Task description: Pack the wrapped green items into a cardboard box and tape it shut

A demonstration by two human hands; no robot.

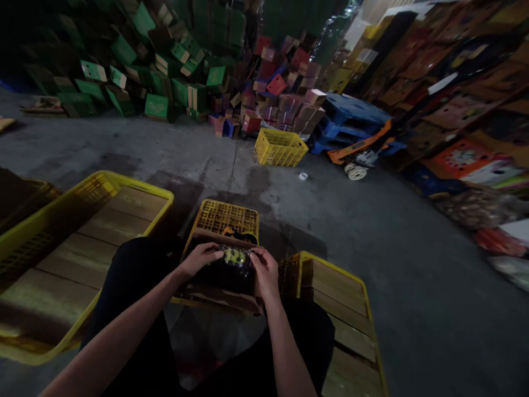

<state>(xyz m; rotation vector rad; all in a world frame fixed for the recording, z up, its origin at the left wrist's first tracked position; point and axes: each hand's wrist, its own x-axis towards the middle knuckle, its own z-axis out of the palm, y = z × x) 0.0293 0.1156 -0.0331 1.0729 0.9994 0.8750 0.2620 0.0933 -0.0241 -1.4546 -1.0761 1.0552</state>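
A small dark packet flecked with yellow (235, 257) sits at lower centre of the frame. The left hand (201, 259) and right hand (264, 271) pinch it at either end, fingers closed on it. It is held just above an open brown cardboard box (221, 300) resting on a yellow plastic crate (226, 218). A broad cardboard-lined yellow crate (88, 190) stands lower left and a similar lined crate (334, 268) lower right. Green cartons (157, 105) are piled at upper left.

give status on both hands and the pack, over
Left hand and right hand both pinching the dark pack, yellow pieces inside. Pack held over the cardboard box in the yellow crate. Left crate and right crate close alongside.
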